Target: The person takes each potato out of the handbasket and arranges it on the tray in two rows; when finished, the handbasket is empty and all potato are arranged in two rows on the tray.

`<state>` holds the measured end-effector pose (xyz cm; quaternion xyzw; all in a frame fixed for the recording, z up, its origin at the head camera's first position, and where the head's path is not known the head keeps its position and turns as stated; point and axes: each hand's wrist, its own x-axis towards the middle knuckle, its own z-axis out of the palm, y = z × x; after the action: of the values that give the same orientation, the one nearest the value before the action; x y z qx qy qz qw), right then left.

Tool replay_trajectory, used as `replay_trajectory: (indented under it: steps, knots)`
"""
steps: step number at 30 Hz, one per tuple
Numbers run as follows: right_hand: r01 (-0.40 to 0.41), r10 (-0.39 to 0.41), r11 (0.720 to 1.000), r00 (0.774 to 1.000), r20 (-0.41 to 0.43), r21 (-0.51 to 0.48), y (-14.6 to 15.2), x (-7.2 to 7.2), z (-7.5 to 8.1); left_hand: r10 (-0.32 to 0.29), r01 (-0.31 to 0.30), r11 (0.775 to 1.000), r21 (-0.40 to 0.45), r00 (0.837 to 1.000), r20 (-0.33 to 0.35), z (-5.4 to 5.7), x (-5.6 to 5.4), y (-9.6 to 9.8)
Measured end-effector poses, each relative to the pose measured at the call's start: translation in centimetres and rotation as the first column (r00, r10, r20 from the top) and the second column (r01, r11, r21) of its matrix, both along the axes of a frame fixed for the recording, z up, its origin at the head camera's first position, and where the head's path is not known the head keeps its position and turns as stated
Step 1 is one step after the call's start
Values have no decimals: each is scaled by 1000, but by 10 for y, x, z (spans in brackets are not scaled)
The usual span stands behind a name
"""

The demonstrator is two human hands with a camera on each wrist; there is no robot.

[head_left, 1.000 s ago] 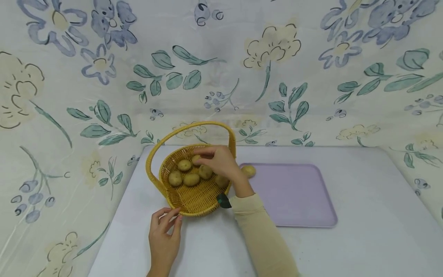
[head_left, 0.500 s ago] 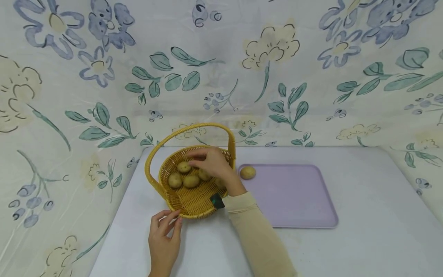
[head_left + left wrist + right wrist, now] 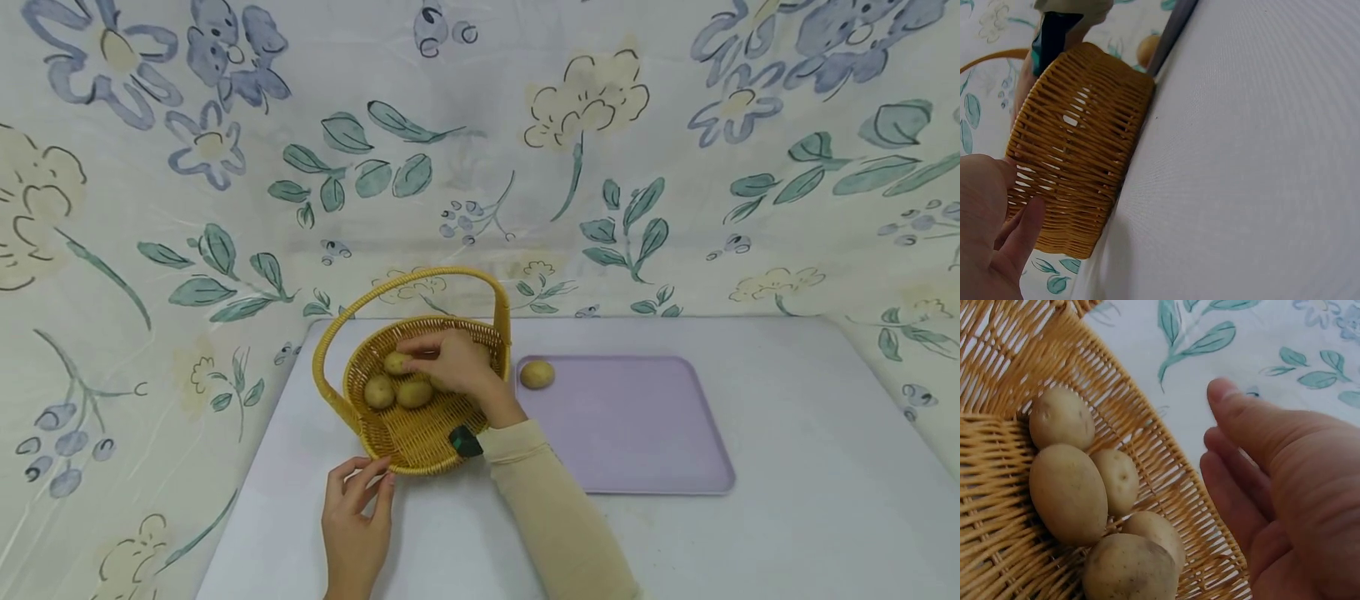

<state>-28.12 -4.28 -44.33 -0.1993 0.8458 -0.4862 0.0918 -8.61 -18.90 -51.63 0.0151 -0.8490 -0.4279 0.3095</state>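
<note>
Near the fingers of the right hand (image 3: pixel 457 365), head view, potatoes (image 3: pixel 414 394) sit in the basket (image 3: pixel 420 435); farther right, one potato (image 3: pixel 537 375) is on the tray (image 3: pixel 630 429): seemingly early progress. Left wrist: the left hand (image 3: pixel 984 212) pinches the basket's rim. Right wrist: fingers and thumb parted, empty, beside five potatoes.

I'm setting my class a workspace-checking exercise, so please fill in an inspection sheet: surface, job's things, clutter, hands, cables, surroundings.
Surface: white table.
Job's things: wicker basket with several potatoes inside; lilac tray to its right, one potato at the tray's far left corner.
Clutter: nothing seen.
Hands: left hand holds the basket's near rim; right hand is over the basket, no potato seen in its grip, dark item at its wrist.
Cables: nothing seen.
Surroundings: flower-patterned covering behind the table.
</note>
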Motion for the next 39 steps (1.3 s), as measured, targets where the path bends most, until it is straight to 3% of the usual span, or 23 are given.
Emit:
replay_trajectory:
  steps: [5, 10, 18, 33, 39]
  knots:
    - [-74, 75, 997, 997, 23, -33, -1, -3, -8, 1, -1, 1000, 3, 1000, 9, 0, -1, 0]
    - [-139, 139, 990, 990, 28, -5, -3, -4, -12, 8, -8, 1000, -4, 1000, 12, 0, 0, 0]
    - [-222, 237, 947, 971, -35, 233, -3, -6, -16, 11, -11, 1000, -2, 1000, 23, 0, 0, 0]
    - [-294, 333, 872, 942, -34, 391, -5, -4, -17, 18, -18, 1000, 4, 999, 38, 0, 0, 0]
    - [-321, 339, 869, 940, 18, 376, -5, -1, -17, 16, -16, 1000, 0, 1000, 19, -2, 0, 0]
